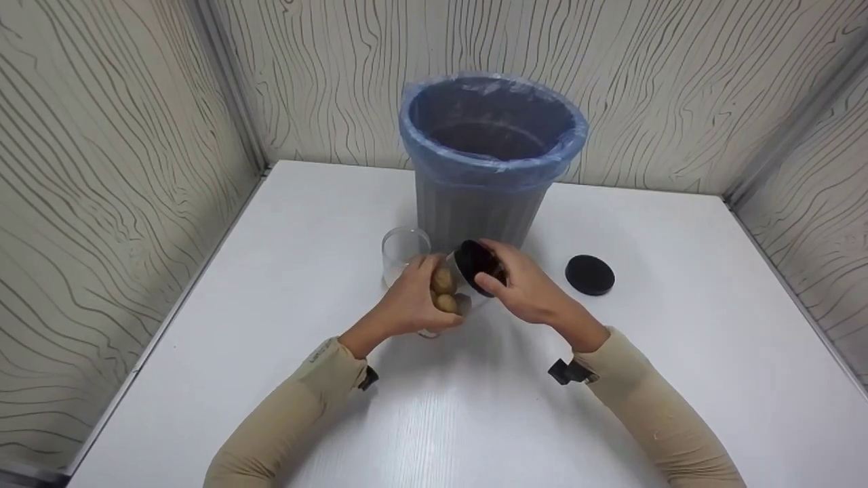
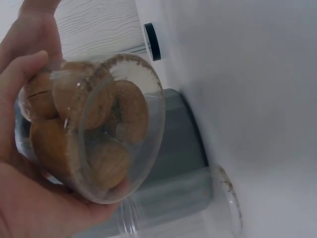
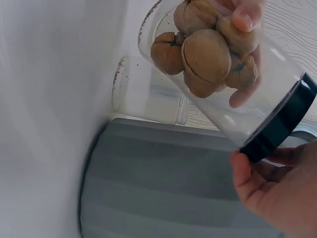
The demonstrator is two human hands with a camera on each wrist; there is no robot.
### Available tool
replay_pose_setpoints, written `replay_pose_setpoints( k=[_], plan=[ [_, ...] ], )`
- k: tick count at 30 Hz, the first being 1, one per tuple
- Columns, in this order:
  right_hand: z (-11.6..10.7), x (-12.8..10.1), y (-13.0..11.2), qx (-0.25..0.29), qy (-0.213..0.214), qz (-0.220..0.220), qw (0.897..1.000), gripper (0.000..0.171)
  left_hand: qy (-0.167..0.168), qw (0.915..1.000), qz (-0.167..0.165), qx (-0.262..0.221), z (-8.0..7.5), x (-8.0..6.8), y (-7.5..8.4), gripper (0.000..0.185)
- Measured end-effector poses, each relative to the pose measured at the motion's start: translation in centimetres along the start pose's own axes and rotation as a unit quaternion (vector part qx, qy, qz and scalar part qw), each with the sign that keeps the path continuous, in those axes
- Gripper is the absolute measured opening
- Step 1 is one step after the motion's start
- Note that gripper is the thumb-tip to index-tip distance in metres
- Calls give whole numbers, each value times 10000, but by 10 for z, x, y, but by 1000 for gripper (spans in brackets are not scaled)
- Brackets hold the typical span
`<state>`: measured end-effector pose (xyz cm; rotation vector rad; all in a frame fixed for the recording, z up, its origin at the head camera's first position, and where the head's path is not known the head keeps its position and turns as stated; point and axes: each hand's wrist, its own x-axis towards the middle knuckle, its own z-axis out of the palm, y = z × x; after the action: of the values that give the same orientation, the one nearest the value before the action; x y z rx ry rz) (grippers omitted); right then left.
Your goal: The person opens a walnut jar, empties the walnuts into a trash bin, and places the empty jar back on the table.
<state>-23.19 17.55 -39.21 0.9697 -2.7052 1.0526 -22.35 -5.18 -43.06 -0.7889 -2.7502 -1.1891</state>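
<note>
My left hand grips the lower part of a clear jar, which is tilted above the table. Several whole walnuts, some with split shells, are gathered toward its base. A black screw lid covers the jar's mouth. My right hand holds this lid by its edge, thumb on the near side and fingers round the far side. Beyond my left hand a second clear jar stands on the table, partly hidden by that hand.
Just behind the hands stands a grey ribbed bin with a blue plastic liner folded over its rim. Another black lid lies flat on the white table, right of my right hand. Wood-patterned panels enclose the table's back and sides.
</note>
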Motion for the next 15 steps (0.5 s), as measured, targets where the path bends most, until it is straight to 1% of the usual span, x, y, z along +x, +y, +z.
replay_pose_setpoints(
  k=[3, 9, 13, 15],
  plan=[
    [0, 1, -1, -177, 66, 73, 9998, 70, -9, 9998, -43, 171, 2, 2, 5, 96],
    [1, 2, 0, -270, 276, 149, 9991, 70, 128, 9985, 82, 529, 7, 8, 10, 95],
    [1, 4, 0, -313, 460, 117, 9984, 69, 295, 9975, 140, 627, 11, 11, 11, 93],
    [1, 4, 1, -345, 589, 69, 9976, 68, 338, 9978, 172, 539, 13, 11, 11, 94]
  ],
)
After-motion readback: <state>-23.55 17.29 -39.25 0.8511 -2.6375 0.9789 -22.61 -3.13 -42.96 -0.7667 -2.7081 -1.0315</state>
